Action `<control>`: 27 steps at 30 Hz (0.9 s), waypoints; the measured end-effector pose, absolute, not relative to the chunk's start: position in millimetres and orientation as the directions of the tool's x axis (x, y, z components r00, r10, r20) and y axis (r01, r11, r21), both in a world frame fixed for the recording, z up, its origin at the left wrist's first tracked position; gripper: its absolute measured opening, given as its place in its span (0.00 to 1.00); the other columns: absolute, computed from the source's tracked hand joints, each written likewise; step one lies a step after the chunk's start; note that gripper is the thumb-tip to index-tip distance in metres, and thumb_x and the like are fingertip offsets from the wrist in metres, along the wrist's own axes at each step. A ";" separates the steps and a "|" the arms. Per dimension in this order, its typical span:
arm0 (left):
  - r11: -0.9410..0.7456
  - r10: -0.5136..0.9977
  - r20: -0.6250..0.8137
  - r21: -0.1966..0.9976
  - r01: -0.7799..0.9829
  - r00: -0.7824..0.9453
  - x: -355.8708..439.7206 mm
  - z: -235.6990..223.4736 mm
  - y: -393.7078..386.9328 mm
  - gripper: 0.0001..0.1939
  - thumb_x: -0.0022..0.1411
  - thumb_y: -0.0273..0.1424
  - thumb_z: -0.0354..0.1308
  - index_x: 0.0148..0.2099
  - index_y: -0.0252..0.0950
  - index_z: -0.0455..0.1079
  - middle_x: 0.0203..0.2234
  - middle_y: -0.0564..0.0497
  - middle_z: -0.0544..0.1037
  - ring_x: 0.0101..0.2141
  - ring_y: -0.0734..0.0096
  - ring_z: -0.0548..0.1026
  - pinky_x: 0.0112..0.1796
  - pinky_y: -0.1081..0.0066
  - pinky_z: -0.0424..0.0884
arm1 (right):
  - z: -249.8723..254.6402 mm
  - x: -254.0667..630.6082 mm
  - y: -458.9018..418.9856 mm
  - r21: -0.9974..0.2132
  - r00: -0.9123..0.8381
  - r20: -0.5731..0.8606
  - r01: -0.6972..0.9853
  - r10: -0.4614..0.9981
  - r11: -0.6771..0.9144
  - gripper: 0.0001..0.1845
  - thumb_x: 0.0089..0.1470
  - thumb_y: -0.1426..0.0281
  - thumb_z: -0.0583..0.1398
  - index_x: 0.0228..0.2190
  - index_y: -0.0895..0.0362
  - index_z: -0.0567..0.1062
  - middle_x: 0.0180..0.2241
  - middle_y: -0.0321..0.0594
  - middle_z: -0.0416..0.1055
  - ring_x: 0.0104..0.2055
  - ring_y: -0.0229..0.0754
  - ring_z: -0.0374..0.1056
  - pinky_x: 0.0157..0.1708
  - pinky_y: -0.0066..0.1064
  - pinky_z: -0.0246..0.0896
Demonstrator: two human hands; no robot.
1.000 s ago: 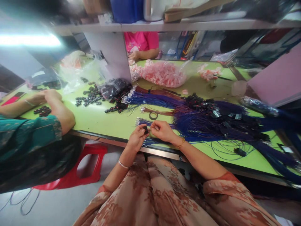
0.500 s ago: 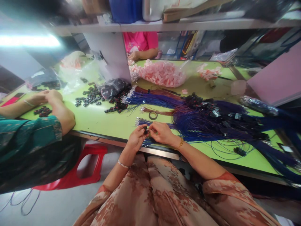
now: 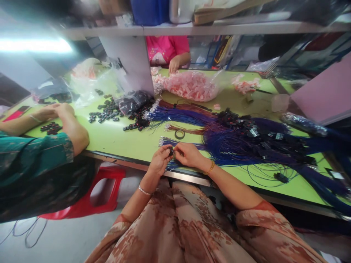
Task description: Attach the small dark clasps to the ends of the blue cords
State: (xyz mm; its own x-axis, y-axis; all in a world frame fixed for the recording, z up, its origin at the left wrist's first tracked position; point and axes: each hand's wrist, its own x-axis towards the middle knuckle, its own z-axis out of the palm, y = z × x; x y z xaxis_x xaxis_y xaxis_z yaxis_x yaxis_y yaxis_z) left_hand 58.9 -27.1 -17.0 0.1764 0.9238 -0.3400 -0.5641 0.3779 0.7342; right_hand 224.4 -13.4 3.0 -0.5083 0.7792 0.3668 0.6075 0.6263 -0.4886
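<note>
Just above the table's front edge, my left hand [image 3: 159, 160] pinches a small black plastic connector [image 3: 170, 151] between thumb and fingers. My right hand [image 3: 189, 155] is closed in a pinch right beside the connector; what its fingertips hold is too small to make out. Blue wires [image 3: 171, 166] lie under and around both hands. Just beyond them is a bundle of blue wires with pale tips [image 3: 164, 141]. A dark roll of tape [image 3: 180, 134] lies farther back, next to a bundle of brown wires [image 3: 189, 129].
To the right spreads a tangle of blue wires with black connectors [image 3: 246, 128]. Loose black connectors [image 3: 108, 109] lie left, near a co-worker's arms [image 3: 72, 126]. A bag of pink pieces [image 3: 192, 86] is across the table, before another person [image 3: 167, 51]. A shelf [image 3: 181, 30] hangs above.
The person across the table has moved a hand right, to the bag of pink pieces. My hands stay nearly in place at the connector. The view has shifted slightly.
</note>
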 end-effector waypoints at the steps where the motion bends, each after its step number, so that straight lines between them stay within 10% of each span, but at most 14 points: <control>1: 0.374 0.925 -0.341 0.740 -0.559 0.168 59.1 -16.7 -27.3 0.15 0.48 0.27 0.67 0.40 0.32 0.73 0.29 0.51 0.76 0.29 0.78 0.73 0.34 0.76 0.71 | 2.5 224.1 -14.0 -0.493 -0.509 0.361 0.607 0.782 0.623 0.04 0.52 0.73 0.55 0.28 0.58 0.70 0.24 0.38 0.69 0.25 0.36 0.59 0.27 0.27 0.48; 11: 0.367 0.927 -0.344 0.759 -0.538 0.148 58.2 -13.6 -24.9 0.15 0.47 0.27 0.67 0.40 0.32 0.72 0.29 0.51 0.76 0.29 0.77 0.73 0.36 0.72 0.70 | 20.3 230.3 7.6 -0.612 -0.457 0.287 0.589 0.842 0.528 0.09 0.56 0.70 0.54 0.29 0.58 0.73 0.28 0.39 0.72 0.29 0.37 0.64 0.30 0.27 0.53; 19: 0.368 0.926 -0.346 0.733 -0.572 0.153 65.7 -15.9 -20.1 0.15 0.47 0.27 0.67 0.39 0.32 0.72 0.29 0.50 0.76 0.32 0.74 0.74 0.38 0.71 0.68 | 16.6 256.9 96.2 -0.154 -0.087 -0.017 0.985 0.996 0.083 0.13 0.56 0.70 0.54 0.36 0.59 0.77 0.40 0.52 0.74 0.40 0.48 0.69 0.36 0.32 0.58; 27: 0.360 0.931 -0.325 0.737 -0.572 0.167 65.6 -18.2 -22.2 0.16 0.47 0.28 0.67 0.40 0.32 0.72 0.29 0.50 0.76 0.31 0.75 0.74 0.38 0.71 0.69 | 5.8 256.1 103.4 -0.114 -0.152 -0.079 0.983 0.985 0.143 0.15 0.55 0.72 0.54 0.42 0.66 0.72 0.41 0.60 0.73 0.41 0.53 0.70 0.38 0.35 0.58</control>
